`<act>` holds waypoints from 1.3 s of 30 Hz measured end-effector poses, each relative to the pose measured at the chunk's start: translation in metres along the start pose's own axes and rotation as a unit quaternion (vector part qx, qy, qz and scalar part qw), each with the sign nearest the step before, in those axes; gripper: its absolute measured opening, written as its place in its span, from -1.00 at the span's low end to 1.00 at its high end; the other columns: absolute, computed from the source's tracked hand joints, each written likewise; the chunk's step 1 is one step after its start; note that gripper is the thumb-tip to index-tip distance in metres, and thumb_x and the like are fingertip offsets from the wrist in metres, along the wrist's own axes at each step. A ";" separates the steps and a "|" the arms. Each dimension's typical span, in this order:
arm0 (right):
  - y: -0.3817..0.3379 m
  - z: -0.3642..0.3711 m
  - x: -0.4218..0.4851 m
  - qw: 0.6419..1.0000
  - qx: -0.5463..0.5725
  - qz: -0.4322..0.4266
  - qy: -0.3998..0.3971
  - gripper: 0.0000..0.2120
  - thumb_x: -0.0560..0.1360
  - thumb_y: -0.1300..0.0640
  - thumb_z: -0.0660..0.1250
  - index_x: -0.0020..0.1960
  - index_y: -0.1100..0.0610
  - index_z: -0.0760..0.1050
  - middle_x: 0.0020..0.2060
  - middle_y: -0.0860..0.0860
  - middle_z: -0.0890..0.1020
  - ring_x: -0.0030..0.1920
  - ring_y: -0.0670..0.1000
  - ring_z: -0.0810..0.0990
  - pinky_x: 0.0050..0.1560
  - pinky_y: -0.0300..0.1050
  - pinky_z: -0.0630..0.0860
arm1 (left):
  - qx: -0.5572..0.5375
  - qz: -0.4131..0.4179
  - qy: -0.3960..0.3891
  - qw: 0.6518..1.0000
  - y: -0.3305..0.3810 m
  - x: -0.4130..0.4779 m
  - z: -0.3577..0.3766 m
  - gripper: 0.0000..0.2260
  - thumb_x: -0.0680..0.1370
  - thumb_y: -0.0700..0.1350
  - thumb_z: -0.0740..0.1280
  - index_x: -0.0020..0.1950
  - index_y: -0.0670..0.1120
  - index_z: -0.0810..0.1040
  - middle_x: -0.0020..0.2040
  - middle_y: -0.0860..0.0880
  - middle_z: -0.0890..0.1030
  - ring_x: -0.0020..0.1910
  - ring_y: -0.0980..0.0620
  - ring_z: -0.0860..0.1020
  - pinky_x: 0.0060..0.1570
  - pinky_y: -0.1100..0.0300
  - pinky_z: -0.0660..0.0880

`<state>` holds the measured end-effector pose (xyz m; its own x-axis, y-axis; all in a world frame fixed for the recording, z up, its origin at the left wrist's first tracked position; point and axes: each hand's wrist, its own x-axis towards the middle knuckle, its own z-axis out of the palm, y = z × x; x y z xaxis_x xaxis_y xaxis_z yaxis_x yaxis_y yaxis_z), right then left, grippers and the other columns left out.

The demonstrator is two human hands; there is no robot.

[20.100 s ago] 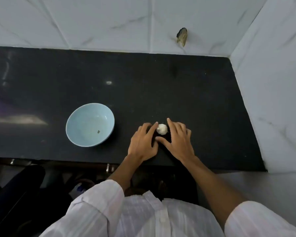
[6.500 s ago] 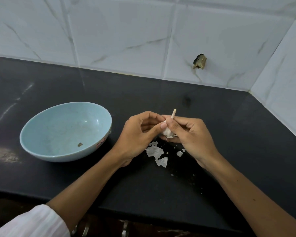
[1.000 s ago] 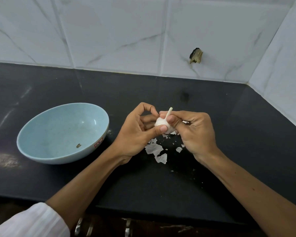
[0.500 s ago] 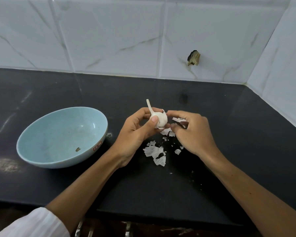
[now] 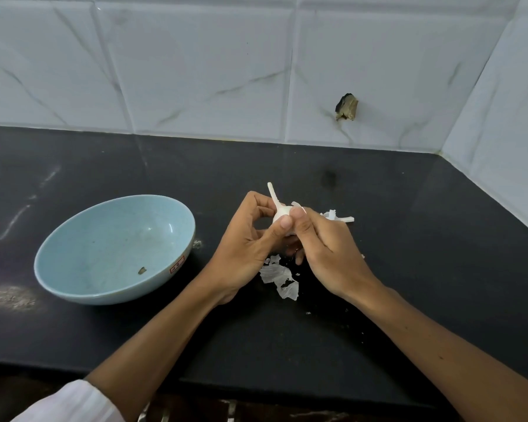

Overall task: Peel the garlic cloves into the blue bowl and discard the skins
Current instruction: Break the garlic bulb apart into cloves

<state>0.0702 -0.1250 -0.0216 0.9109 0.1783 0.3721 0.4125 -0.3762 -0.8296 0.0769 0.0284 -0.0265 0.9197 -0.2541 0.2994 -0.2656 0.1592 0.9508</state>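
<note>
Right hand (image 5: pixel 326 248) back on garlic bulb (image 5: pixel 281 212); left hand (image 5: pixel 244 248) grips it.

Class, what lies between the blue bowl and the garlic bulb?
Head view: black counter beside the blue bowl, then the left hand gripping the garlic bulb.

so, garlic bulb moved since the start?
Yes, upward: the garlic bulb lay on the black counter; now left hand and right hand hold it above it.

A small red-edged sticker (image 5: pixel 177 265) is seen on the outer wall of the blue bowl (image 5: pixel 104 239); its marks cannot be read.
</note>
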 end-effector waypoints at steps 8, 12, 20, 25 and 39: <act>0.003 -0.001 0.001 0.993 -0.065 -0.099 0.010 -0.64 0.71 0.04 0.06 0.09 0.24 0.54 -0.31 -0.04 0.61 -0.27 -0.08 0.60 -0.28 -0.30 0.47 | 0.069 0.006 0.015 0.997 -0.002 0.000 -0.003 -0.54 0.45 0.06 0.49 0.34 0.01 0.59 -0.06 -0.09 0.71 -0.21 -0.13 0.71 -0.18 0.16 0.59; 0.004 0.001 -0.002 0.995 -0.048 -0.093 0.008 -0.68 0.72 0.14 0.04 -0.02 0.22 0.51 -0.37 -0.11 0.55 -0.33 -0.15 0.58 -0.29 -0.41 0.41 | 0.057 0.013 -0.001 0.998 -0.001 -0.001 0.000 -0.59 0.50 0.03 0.43 0.33 -0.06 0.62 -0.16 -0.08 0.73 -0.25 -0.04 0.69 -0.20 0.24 0.56; 0.006 0.009 -0.001 0.995 -0.058 -0.071 0.048 -0.60 0.73 0.17 0.00 -0.12 0.28 0.51 -0.39 -0.06 0.58 -0.33 -0.14 0.60 -0.32 -0.40 0.44 | 0.036 0.014 0.011 0.999 -0.002 -0.001 -0.001 -0.66 0.57 -0.10 0.37 0.31 -0.20 0.61 -0.15 -0.09 0.72 -0.28 0.04 0.65 -0.23 0.28 0.55; 0.009 0.005 0.006 0.992 -0.071 -0.050 0.086 -0.62 0.72 0.20 0.07 -0.19 0.23 0.50 -0.46 -0.06 0.54 -0.40 -0.06 0.57 -0.34 -0.29 0.43 | 0.035 -0.001 -0.005 0.999 -0.002 0.001 -0.003 -0.74 0.67 -0.14 0.29 0.31 -0.20 0.60 -0.21 -0.11 0.67 -0.27 0.02 0.61 -0.22 0.24 0.53; 0.008 -0.010 0.011 0.980 -0.142 0.005 0.141 -0.87 0.63 0.11 0.33 0.07 0.06 0.65 -0.14 -0.17 0.62 -0.12 -0.30 0.57 -0.13 -0.50 0.38 | -0.018 -0.023 0.012 1.000 0.000 0.001 -0.001 -0.75 0.67 -0.09 0.27 0.23 -0.23 0.55 -0.03 -0.14 0.68 -0.19 -0.05 0.63 -0.14 0.10 0.55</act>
<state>0.0840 -0.1354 -0.0196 0.8644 -0.0710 0.4977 0.3516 -0.6222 -0.6994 0.0783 0.0293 -0.0264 0.9373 -0.2399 0.2530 -0.2126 0.1817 0.9601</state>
